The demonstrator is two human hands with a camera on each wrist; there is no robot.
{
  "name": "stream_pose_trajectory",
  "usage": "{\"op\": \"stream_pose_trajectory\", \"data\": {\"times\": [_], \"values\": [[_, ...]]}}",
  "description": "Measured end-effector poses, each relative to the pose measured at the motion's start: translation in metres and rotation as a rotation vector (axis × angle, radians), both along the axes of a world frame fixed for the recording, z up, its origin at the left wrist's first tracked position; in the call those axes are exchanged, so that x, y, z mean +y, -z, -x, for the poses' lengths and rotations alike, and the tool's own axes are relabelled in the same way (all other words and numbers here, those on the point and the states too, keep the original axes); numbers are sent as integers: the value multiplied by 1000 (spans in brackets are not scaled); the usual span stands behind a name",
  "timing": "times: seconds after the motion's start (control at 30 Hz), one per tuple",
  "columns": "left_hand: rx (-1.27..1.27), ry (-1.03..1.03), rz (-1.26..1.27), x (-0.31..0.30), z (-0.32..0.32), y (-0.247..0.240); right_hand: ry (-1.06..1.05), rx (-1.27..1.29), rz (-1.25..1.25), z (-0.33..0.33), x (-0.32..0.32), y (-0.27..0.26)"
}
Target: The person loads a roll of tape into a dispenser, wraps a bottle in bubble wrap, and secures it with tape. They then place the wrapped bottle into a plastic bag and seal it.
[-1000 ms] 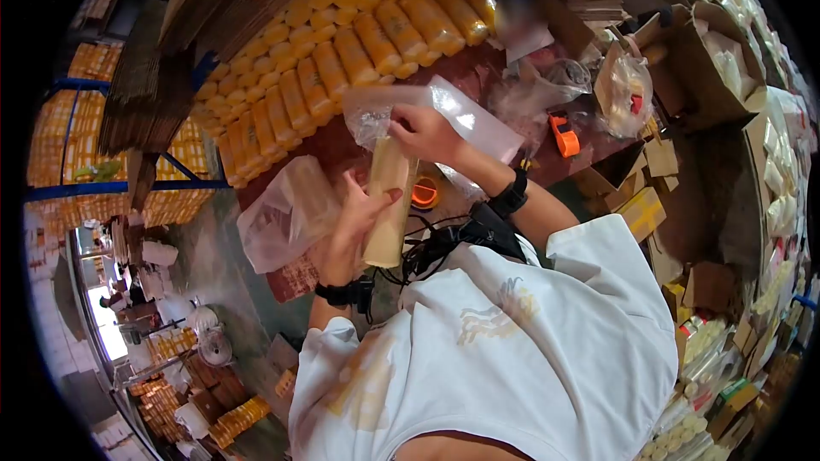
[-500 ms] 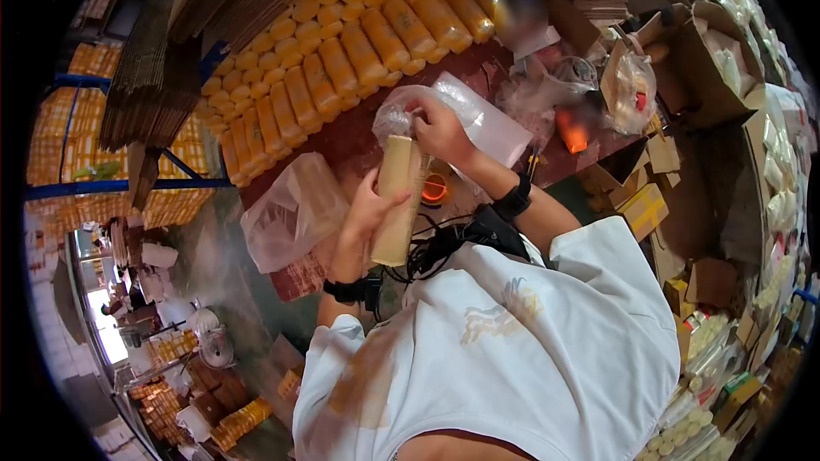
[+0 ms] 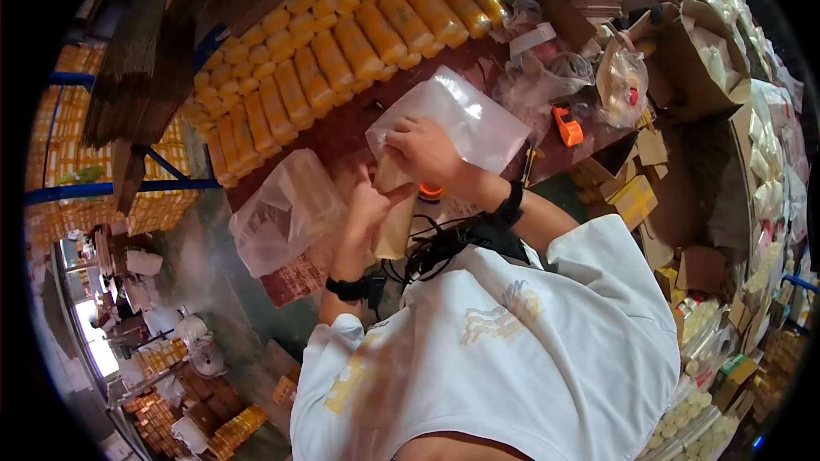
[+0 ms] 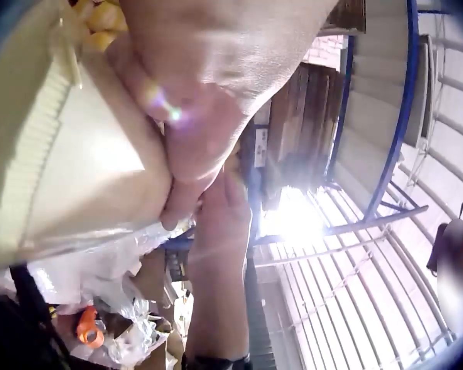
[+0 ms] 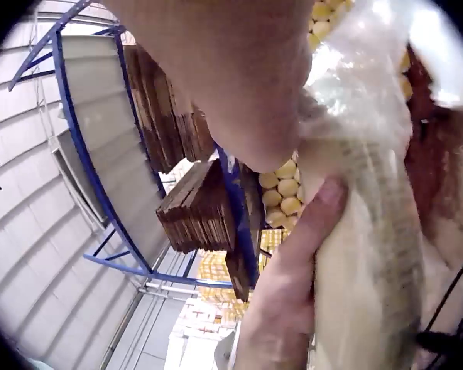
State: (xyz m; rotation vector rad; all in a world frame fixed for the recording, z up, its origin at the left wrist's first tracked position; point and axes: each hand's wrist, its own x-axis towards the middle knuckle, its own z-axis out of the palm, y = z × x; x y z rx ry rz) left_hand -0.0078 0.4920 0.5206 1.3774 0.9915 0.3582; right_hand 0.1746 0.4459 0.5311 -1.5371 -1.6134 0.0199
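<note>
Plastic wrap (image 3: 286,209), crumpled: lies on the red table (image 3: 342,132), at nine o'clock of your left hand.
Yellow packs (image 3: 342,43), stacked in rows: at twelve o'clock, along the table's far edge.
Left hand (image 3: 366,205): your fingers curl round the cream pack (image 3: 395,222).
Cream pack: long, held between your two hands just before your chest, top end inside the mouth of the clear bag (image 3: 465,115).
Right hand (image 3: 424,152): you pinch the bag's mouth over the pack's top.
Clear bag: spreads toward two o'clock of your right hand.
Orange tape dispenser (image 3: 566,128): on the table, at three o'clock of the bag, apart from it.
</note>
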Motion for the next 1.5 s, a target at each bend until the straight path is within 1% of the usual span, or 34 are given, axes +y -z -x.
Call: {"op": "stream_pose_trajectory", "data": {"times": [0.03, 0.07, 0.1, 0.13, 0.17, 0.2, 0.27, 0.33, 0.37, 0.43, 0.47, 0.5, 0.53, 0.6, 0.63, 0.7, 0.8, 0.87, 0.93, 0.97, 1.0, 1.03, 1.07, 1.1, 1.13, 1.17, 1.2, 1.23, 1.27, 1.3, 1.33, 1.4, 1.43, 1.5], "values": [[18, 25, -89, 1, 3, 14, -40, -38, 71, 8, 0, -1], [37, 48, -181, 3, 5, 22, -132, -46, 73, 13, -1, 3], [84, 84, -108, 3, 9, 17, -220, -54, 71, 17, -1, 9], [30, 17, 97, 14, 28, 47, -306, -61, 69, 20, -3, 14], [-25, -51, 306, 30, 58, 102, -396, 81, 122, 21, -13, 6], [-83, -119, 514, 38, 73, 133, -392, 205, 256, 19, -23, 7], [-174, -107, 621, 36, 68, 115, -371, 452, 524, 9, -40, 9], [-108, -158, 577, 36, 59, 99, -84, 861, 557, -7, -46, 56], [6, -215, 482, 36, 58, 95, 65, 1063, 566, -10, -43, 73], [23, -235, 400, 20, 53, 55, -110, 1613, 596, -11, -36, 63], [-78, -197, 412, -3, 50, -1, -202, 1885, 601, -11, -33, 59], [-180, -176, 452, -13, 50, -24, -384, 1839, 437, -1, -27, 58], [-281, -154, 497, -23, 50, -48, -436, 1888, 414, 5, -18, 55], [-489, -152, 636, -27, 54, -58, -549, 1984, 375, 19, 5, 47], [-434, -152, 564, -26, 58, -52, -453, 1950, 455, 27, 20, 63], [-318, -148, 423, -19, 69, -17, -391, 1991, 728, 41, 33, 70], [-142, -162, 599, 30, 79, 69, -384, 1957, 954, 57, 38, 80], [-251, 7, 636, 38, 118, 80, -543, 2044, 1015, 56, 35, 107], [-380, 46, 764, 45, 150, 88, -458, 1980, 1024, 64, 37, 135], [-487, -49, 917, 51, 155, 95, -410, 1930, 1162, 64, 42, 129], [-490, -142, 947, 53, 155, 105, -357, 1877, 1301, 67, 45, 123], [-494, -235, 979, 52, 151, 117, -353, 1789, 1306, 70, 43, 118], [-499, -327, 1012, 51, 144, 125, -385, 1694, 1326, 76, 47, 133], [-506, -338, 858, 44, 131, 117, -412, 1602, 1346, 85, 49, 160], [-510, -353, 711, 32, 114, 96, -436, 1512, 1372, 90, 45, 177], [-500, -317, 574, 23, 112, 92, -479, 1032, 1287, 87, 44, 168], [-486, -291, 437, 14, 110, 87, -421, 1115, 1320, 87, 39, 142], [-452, -211, 306, 6, 123, 89, -362, 1202, 1355, 93, 36, 107], [-416, -124, 170, 0, 133, 93, -349, 1219, 1439, 98, 42, 119], [-507, -215, 373, -2, 137, 98, -334, 1232, 1524, 103, 49, 127], [-570, -268, 498, 0, 138, 110, -414, 1234, 1523, 101, 46, 132], [-653, -302, 652, 0, 141, 139, -568, 1237, 1523, 86, 34, 122], [-686, -306, 705, 0, 141, 152, -490, 1167, 1576, 88, 36, 82], [-736, -313, 744, -3, 142, 167, -443, 786, 1417, 93, 28, 77]]}}
